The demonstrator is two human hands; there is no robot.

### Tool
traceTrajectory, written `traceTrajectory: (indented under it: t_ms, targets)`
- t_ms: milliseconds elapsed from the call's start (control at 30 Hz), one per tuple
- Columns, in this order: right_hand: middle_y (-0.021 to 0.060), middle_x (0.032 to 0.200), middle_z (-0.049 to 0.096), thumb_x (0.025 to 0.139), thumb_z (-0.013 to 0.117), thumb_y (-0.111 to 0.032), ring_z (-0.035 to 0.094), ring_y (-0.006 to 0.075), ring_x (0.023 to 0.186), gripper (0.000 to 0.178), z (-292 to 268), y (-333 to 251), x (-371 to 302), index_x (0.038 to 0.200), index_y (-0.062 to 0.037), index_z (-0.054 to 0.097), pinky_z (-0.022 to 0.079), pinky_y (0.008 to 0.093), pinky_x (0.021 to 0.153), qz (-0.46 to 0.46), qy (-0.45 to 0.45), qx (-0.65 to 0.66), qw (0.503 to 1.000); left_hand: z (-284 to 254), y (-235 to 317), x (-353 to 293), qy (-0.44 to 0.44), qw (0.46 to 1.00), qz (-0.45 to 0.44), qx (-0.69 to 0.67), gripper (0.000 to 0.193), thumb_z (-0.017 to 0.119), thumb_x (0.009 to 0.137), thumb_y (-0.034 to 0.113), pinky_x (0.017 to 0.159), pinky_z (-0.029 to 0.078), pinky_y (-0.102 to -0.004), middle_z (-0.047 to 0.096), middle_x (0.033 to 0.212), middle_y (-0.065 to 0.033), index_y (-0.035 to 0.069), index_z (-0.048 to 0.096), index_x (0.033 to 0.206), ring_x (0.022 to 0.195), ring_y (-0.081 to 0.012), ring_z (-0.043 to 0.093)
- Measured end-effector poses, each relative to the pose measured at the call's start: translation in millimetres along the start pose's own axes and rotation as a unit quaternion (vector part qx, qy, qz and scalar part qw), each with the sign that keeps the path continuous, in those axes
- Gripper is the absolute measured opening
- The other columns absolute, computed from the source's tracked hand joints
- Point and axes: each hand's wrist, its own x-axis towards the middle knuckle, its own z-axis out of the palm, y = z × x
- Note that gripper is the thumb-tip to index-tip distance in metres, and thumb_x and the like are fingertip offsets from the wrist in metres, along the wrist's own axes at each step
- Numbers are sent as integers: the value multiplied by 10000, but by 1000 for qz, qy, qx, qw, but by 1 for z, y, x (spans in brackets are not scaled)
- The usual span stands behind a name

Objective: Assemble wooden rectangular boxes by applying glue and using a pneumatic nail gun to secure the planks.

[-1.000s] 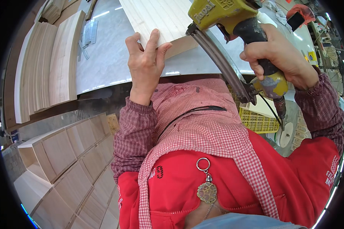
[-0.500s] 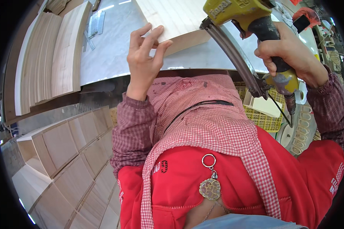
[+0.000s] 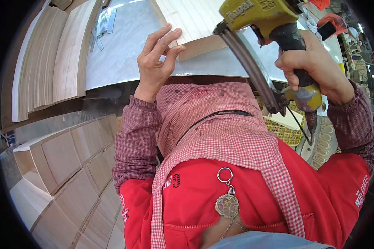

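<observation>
A person looks down over their own chest at a grey workbench (image 3: 124,58). They wear a red apron (image 3: 245,199) with a red and white checked strap over a dark red checked shirt, and a round metal pendant (image 3: 227,205) hangs on a ring at the chest.

The left hand (image 3: 157,58) reaches forward over the near edge of the workbench. Its fingers are half curled, with the fingertips (image 3: 170,33) resting on the near corner of a pale wooden panel (image 3: 191,20) that lies flat on the bench top. The hand presses on the panel rather than closing around it.

The right hand (image 3: 311,70) is wrapped tightly around the dark grip of a yellow pneumatic nail gun (image 3: 257,16). The tool is held above the panel, near its right side, with its long metal magazine (image 3: 249,70) slanting down toward the person's body. Whether the nose touches the wood cannot be told.

Along the left edge of the workbench, a stack of light wooden boards (image 3: 50,58) stands on edge. At the far end lie strips of metal nails (image 3: 104,23). Below the bench, to the left, sit several open wooden boxes (image 3: 62,166). A yellow plastic crate (image 3: 284,133) shows under the right arm.
</observation>
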Motion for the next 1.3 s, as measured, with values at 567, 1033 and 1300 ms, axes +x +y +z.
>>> traceTrajectory:
  t_ms: [567, 1033, 1300]
  targets:
    - [45, 513, 537, 660, 591, -65, 470, 94, 378, 154, 11, -28, 5, 779, 24, 551, 403, 191, 394, 35, -27, -47, 998, 1, -1, 6, -2, 1000, 1, -2, 365, 730, 778, 58, 645, 509, -193, 571, 1221, -67, 103, 659, 1133, 799, -99, 590]
    - [35, 487, 538, 660, 582, -93, 475, 92, 388, 124, 32, -51, 1, 726, 9, 562, 402, 180, 417, 15, -61, -117, 991, -10, -7, 6, -17, 998, 27, 52, 675, 526, 608, -98, 564, 483, -178, 606, 1220, 28, 238, 625, 1184, 672, -80, 568]
    - [31, 479, 538, 659, 578, -89, 477, 92, 387, 101, 35, -56, 6, 695, 3, 561, 397, 175, 414, 19, -72, -130, 989, -7, -9, 9, -4, 998, 34, 60, 742, 490, 577, -136, 514, 456, -170, 605, 1219, 66, 263, 619, 1190, 635, -65, 547]
